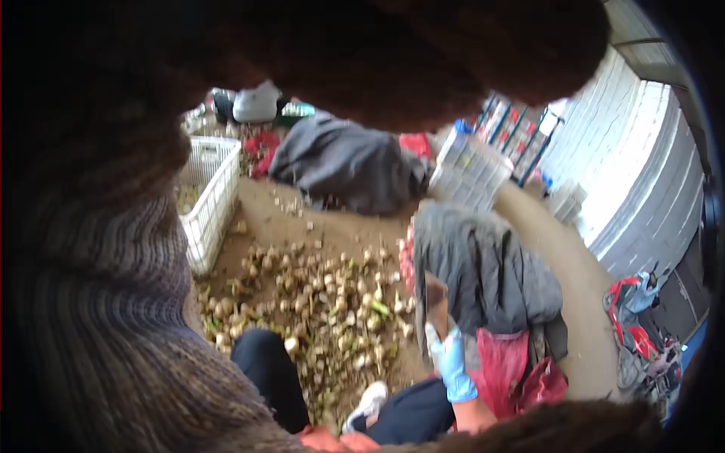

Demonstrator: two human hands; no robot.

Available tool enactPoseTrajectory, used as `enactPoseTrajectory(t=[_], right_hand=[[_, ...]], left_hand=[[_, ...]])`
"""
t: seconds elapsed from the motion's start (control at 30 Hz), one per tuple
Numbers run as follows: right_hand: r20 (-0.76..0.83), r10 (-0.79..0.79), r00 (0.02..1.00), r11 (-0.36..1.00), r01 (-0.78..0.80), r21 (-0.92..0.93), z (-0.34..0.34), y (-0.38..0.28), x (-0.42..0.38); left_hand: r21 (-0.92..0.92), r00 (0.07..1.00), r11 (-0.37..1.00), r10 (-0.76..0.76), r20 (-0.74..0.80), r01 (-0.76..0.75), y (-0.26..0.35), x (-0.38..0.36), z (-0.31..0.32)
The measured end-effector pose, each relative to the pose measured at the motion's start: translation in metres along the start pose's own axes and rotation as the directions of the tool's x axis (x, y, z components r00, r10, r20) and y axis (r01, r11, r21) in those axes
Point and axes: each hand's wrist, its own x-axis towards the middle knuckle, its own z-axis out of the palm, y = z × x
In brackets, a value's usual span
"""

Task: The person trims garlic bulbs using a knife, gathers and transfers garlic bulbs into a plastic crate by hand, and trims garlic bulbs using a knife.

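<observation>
My right hand (451,361), in a light blue glove, is closed around what looks like a broad-bladed knife (436,302), its brownish blade pointing up. It is above my right thigh, beside a grey cloth cover (483,260). Many pale bulbs that look like garlic (325,291) lie loose on the ground in front of my knees, with bits of green stalk among them. My left hand is out of view; only an orange sleeve (325,438) shows at the bottom edge. Dark knitted fabric (143,317) blocks much of the left and top.
A white plastic crate (215,211) stands at the left. Farther back are a dark covered heap (347,162) and a clear crate (470,170). Red mesh sacks (506,366) lie on the right, near a red motorbike (638,325). Someone in pale clothing (257,104) is at the back.
</observation>
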Motion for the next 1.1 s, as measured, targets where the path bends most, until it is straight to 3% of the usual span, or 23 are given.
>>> enactPoseTrajectory(t=[0.03, 0.07, 0.1, 0.13, 0.23, 0.27, 0.33, 0.37, 0.47, 0.53, 0.6, 0.63, 0.77, 0.8, 0.87, 0.93, 1.0, 1.1], right_hand=[[0.019, 0.069, 0.997, 0.994, -0.070, 0.082, -0.005, -0.006, 0.004], [-0.016, 0.240, 0.971, 0.930, -0.225, 0.289, -0.001, -0.009, 0.018], [0.022, 0.467, 0.884, 0.773, -0.420, 0.475, 0.002, -0.009, 0.005], [-0.105, 0.294, 0.950, 0.927, -0.256, 0.275, 0.006, 0.002, -0.021], [0.104, 0.528, 0.843, 0.786, -0.532, 0.316, -0.001, 0.040, 0.000], [0.038, 0.487, 0.873, 0.838, -0.479, 0.261, 0.005, 0.051, -0.002], [-0.078, 0.337, 0.938, 0.870, -0.279, 0.405, 0.021, 0.039, -0.001], [0.045, 0.411, 0.911, 0.810, -0.387, 0.441, 0.015, 0.037, 0.000], [0.138, 0.471, 0.872, 0.743, -0.476, 0.470, 0.023, 0.018, 0.010], [0.048, 0.406, 0.913, 0.815, -0.385, 0.433, 0.038, 0.051, 0.010], [0.073, 0.390, 0.918, 0.836, -0.386, 0.390, 0.039, 0.062, 0.010], [0.102, 0.385, 0.917, 0.833, -0.393, 0.389, 0.034, 0.048, 0.015], [-0.075, 0.408, 0.910, 0.749, -0.287, 0.597, -0.002, -0.034, 0.044], [-0.198, 0.255, 0.946, 0.768, -0.073, 0.637, -0.018, -0.058, 0.055], [-0.343, 0.133, 0.930, 0.708, 0.153, 0.690, -0.060, -0.113, 0.064], [-0.400, -0.096, 0.912, 0.643, 0.363, 0.674, -0.092, -0.146, 0.060], [-0.386, -0.272, 0.881, 0.561, 0.472, 0.680, -0.109, -0.169, 0.048], [-0.315, -0.413, 0.854, 0.508, 0.504, 0.699, -0.115, -0.186, 0.029]], left_hand=[[0.000, 1.000, 1.000, -0.006, 0.021, 0.006, 0.000, -0.004, 0.001], [0.002, 0.999, 1.000, -0.010, 0.040, 0.010, 0.001, -0.008, 0.001], [0.005, 0.998, 1.000, -0.031, 0.061, 0.031, 0.004, -0.009, -0.003], [0.012, 0.996, 0.999, -0.036, 0.077, 0.035, 0.004, -0.009, -0.005], [0.037, 0.997, 0.999, -0.030, 0.066, 0.028, 0.011, -0.008, -0.017], [0.042, 0.997, 0.999, -0.031, 0.076, 0.028, 0.015, -0.006, -0.022], [0.060, 0.995, 0.998, -0.036, 0.090, 0.030, 0.023, -0.008, -0.033], [0.063, 0.995, 0.998, -0.037, 0.088, 0.031, 0.023, -0.007, -0.034], [0.089, 0.996, 0.996, -0.035, 0.087, 0.027, 0.025, -0.012, -0.038], [0.100, 0.996, 0.995, -0.015, 0.084, 0.006, 0.025, -0.011, -0.037], [0.115, 0.996, 0.993, -0.001, 0.088, -0.009, 0.027, -0.008, -0.040], [0.112, 0.996, 0.993, 0.010, 0.091, -0.020, 0.029, -0.007, -0.041], [0.122, 0.993, 0.990, 0.064, 0.102, -0.077, 0.039, -0.001, -0.044], [0.123, 0.991, 0.988, 0.084, 0.107, -0.097, 0.044, -0.001, -0.044], [0.130, 0.987, 0.983, 0.113, 0.115, -0.128, 0.052, 0.000, -0.044], [0.129, 0.982, 0.978, 0.150, 0.115, -0.165, 0.060, 0.001, -0.043], [0.130, 0.977, 0.971, 0.186, 0.108, -0.199, 0.068, 0.002, -0.043], [0.129, 0.965, 0.958, 0.245, 0.092, -0.255, 0.082, 0.002, -0.043]])
